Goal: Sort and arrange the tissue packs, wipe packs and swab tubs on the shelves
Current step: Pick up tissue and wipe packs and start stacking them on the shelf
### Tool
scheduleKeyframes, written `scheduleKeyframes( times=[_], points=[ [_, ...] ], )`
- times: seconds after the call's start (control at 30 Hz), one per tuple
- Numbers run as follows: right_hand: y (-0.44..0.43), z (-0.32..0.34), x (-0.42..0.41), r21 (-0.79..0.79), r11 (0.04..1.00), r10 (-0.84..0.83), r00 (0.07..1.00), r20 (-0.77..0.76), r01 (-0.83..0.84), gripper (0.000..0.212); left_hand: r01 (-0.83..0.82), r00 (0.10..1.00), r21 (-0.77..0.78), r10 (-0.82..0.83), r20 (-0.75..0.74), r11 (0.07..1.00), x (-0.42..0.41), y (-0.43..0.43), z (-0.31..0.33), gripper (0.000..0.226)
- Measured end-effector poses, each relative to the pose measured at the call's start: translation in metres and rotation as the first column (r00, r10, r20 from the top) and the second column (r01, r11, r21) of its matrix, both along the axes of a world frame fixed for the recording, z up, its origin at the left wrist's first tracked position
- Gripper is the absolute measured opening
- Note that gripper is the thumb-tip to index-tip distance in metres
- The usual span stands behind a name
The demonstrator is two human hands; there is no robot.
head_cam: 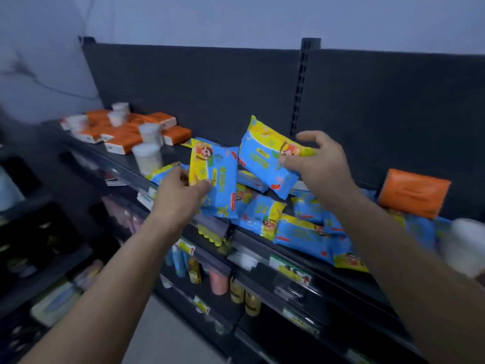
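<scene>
My left hand grips a blue-and-yellow wipe pack by its lower left edge, holding it upright above the top shelf. My right hand pinches a second wipe pack at its right end, lifted and tilted. Several more wipe packs lie in a loose heap on the shelf below both hands. Orange tissue packs lie scattered at the shelf's left end with white swab tubs standing among them. One orange tissue pack leans at the right.
A dark back panel with a slotted upright rises behind the shelf. Lower shelves carry bottles and price tags. A blurred white tub sits at the far right edge. A darker rack stands on the left.
</scene>
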State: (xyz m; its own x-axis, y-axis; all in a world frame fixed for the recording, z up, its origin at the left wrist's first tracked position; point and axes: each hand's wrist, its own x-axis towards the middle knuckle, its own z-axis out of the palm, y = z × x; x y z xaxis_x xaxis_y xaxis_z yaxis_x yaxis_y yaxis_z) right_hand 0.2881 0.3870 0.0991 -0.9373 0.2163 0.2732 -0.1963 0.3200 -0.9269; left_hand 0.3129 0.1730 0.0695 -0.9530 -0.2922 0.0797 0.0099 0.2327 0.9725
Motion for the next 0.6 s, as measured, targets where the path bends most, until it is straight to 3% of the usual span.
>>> scheduleKeyframes(
  times=[0.13, 0.23, 0.47, 0.6],
  points=[
    [-0.050, 0.002, -0.033, -0.212, 0.975, 0.090, 0.991, 0.099, -0.067, 0.015, -0.085, 0.996, 0.059, 0.085, 0.007, 0.995, -0.014, -0.048, -0.005, 0.020],
    [-0.085, 0.001, -0.064, -0.456, 0.888, 0.169, 0.963, 0.212, -0.056, 0.019, -0.114, 0.993, 0.089, 0.115, -0.006, 0.989, -0.033, -0.080, -0.005, 0.033],
    [-0.146, -0.018, -0.154, -0.486, 0.869, 0.282, 0.899, 0.335, -0.092, 0.012, -0.096, 0.995, 0.117, 0.100, -0.030, 0.989, -0.100, -0.139, -0.010, 0.052],
    [-0.172, -0.022, -0.200, -0.584, 0.799, 0.428, 0.816, 0.387, -0.142, 0.015, -0.055, 0.994, 0.118, 0.065, -0.085, 0.992, -0.140, -0.163, -0.006, 0.091]
  ],
)
